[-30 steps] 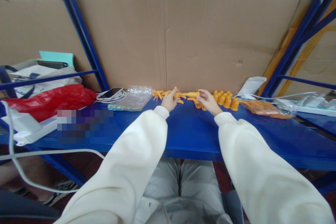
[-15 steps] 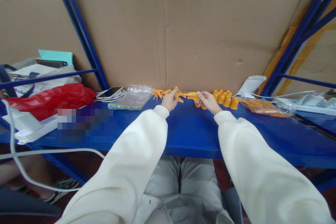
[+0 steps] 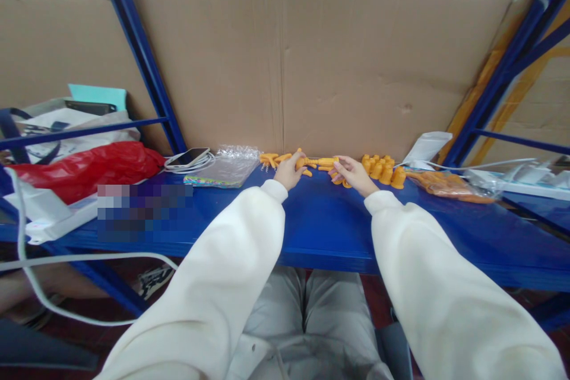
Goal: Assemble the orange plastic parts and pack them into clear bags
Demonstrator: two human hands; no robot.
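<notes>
Both my arms in white sleeves reach to the back of a blue shelf. My left hand is closed on one end of a long orange plastic part. My right hand pinches the other end of that part. Small loose orange pieces lie left of my left hand. A cluster of upright orange cone-shaped pieces stands just right of my right hand.
A cardboard wall closes the back. On the left lie a clear plastic bag, a phone with a white cable and a red bag. On the right are a bag of orange parts and a white packet.
My right hand has shifted slightly left and down along the orange part. My left hand has hardly moved.
</notes>
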